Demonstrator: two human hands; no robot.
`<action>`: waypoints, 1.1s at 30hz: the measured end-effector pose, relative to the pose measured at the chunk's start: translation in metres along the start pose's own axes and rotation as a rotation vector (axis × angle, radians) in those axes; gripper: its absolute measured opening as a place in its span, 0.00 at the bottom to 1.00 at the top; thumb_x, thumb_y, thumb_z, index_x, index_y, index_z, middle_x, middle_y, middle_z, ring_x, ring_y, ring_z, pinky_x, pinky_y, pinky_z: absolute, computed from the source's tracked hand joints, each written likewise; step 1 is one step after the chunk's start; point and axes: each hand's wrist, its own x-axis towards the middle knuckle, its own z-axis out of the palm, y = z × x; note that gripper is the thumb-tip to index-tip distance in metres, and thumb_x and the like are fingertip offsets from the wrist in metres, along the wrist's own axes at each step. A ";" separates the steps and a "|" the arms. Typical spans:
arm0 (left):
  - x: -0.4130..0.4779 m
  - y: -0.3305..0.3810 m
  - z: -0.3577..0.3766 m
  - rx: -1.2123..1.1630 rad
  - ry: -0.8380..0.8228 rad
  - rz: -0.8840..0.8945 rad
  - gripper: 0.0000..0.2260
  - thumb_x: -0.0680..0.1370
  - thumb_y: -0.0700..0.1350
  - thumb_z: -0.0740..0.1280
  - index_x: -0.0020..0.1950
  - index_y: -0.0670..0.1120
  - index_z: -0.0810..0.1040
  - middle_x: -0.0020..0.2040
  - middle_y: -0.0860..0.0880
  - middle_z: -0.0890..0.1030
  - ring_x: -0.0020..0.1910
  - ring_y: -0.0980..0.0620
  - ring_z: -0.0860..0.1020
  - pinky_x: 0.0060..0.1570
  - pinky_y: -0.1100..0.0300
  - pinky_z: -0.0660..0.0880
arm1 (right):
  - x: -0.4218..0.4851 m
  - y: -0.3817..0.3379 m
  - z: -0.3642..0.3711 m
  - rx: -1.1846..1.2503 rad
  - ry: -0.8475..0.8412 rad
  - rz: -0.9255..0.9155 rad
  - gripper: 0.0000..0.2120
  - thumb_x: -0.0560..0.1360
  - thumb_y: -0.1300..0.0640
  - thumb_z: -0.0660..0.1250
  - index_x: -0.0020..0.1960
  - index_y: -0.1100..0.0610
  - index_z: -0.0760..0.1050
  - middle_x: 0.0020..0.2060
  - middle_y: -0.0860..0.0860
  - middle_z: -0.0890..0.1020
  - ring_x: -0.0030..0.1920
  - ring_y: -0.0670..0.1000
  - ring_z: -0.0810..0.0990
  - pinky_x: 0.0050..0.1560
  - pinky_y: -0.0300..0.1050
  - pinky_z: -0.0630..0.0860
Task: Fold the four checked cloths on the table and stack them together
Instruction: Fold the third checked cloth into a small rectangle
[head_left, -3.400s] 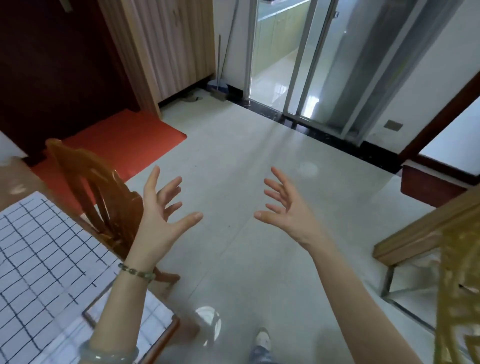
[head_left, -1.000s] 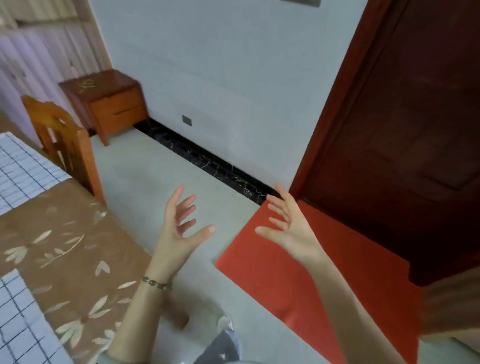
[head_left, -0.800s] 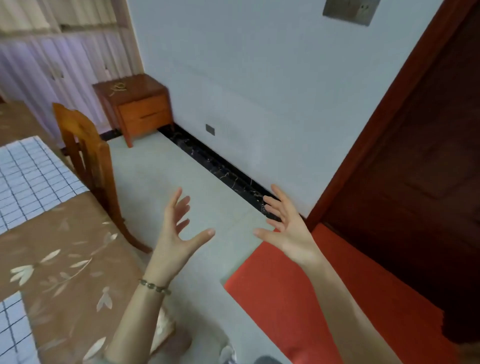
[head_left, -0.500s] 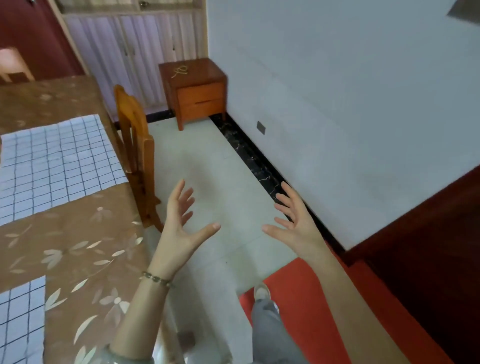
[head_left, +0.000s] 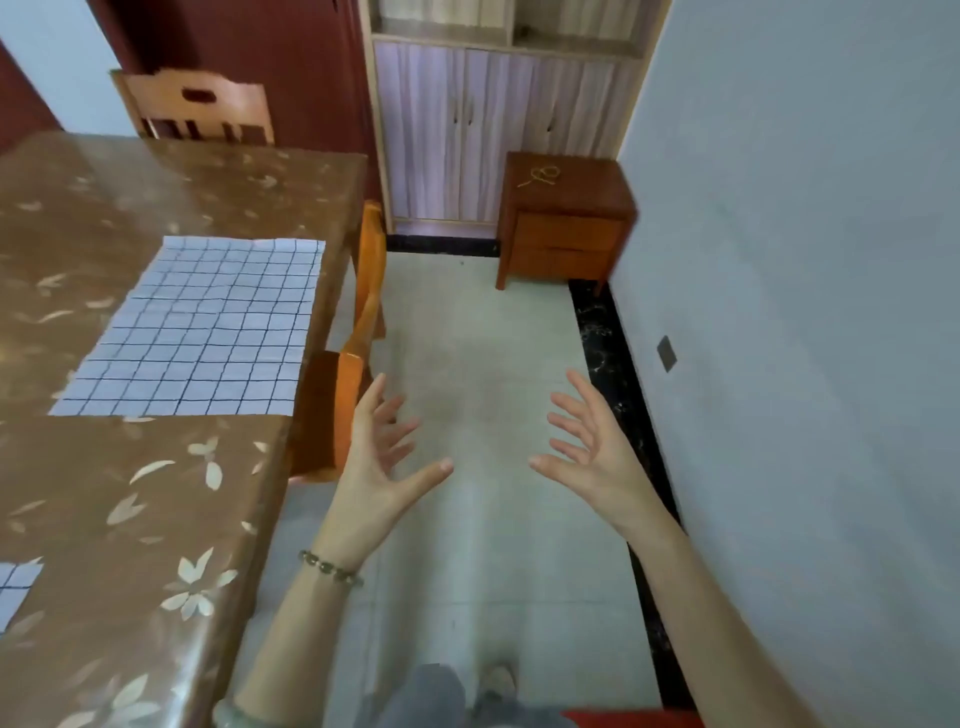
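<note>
Checked cloth (head_left: 197, 332) now fully visible; left hand (head_left: 379, 467), right hand (head_left: 597, 457) unchanged.

Two checked cloths in view: whole cloth (head_left: 197, 327), cloth corner (head_left: 15, 587) at left edge. One surface (head_left: 156, 519). Two chairs: far chair (head_left: 197, 109), near chair (head_left: 353, 364). Two hands: left hand (head_left: 374, 467), right hand (head_left: 597, 457). One bead bracelet (head_left: 330, 567), one bangle (head_left: 234, 714). One nightstand (head_left: 566, 228), one cord (head_left: 540, 174) atop. One cabinet (head_left: 498, 119). One wall socket (head_left: 666, 354). One shoe (head_left: 498, 680).
</note>
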 end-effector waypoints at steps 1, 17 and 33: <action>0.009 -0.001 0.002 0.009 0.029 -0.011 0.50 0.60 0.62 0.78 0.75 0.62 0.53 0.72 0.51 0.64 0.66 0.55 0.73 0.67 0.48 0.70 | 0.016 -0.002 -0.005 -0.003 -0.028 -0.001 0.44 0.69 0.68 0.75 0.74 0.44 0.55 0.69 0.51 0.68 0.67 0.46 0.70 0.67 0.48 0.70; 0.195 -0.030 -0.062 0.092 0.420 -0.071 0.47 0.61 0.60 0.77 0.73 0.64 0.54 0.69 0.56 0.68 0.65 0.57 0.73 0.67 0.48 0.70 | 0.304 -0.030 0.043 -0.090 -0.398 -0.089 0.44 0.67 0.63 0.76 0.71 0.40 0.55 0.68 0.49 0.68 0.67 0.47 0.70 0.65 0.43 0.70; 0.303 -0.042 -0.161 0.127 0.766 -0.173 0.49 0.62 0.62 0.75 0.76 0.59 0.52 0.70 0.57 0.67 0.64 0.60 0.73 0.62 0.61 0.71 | 0.496 -0.085 0.177 -0.127 -0.844 -0.117 0.42 0.70 0.64 0.74 0.70 0.36 0.56 0.67 0.42 0.70 0.67 0.42 0.70 0.66 0.43 0.70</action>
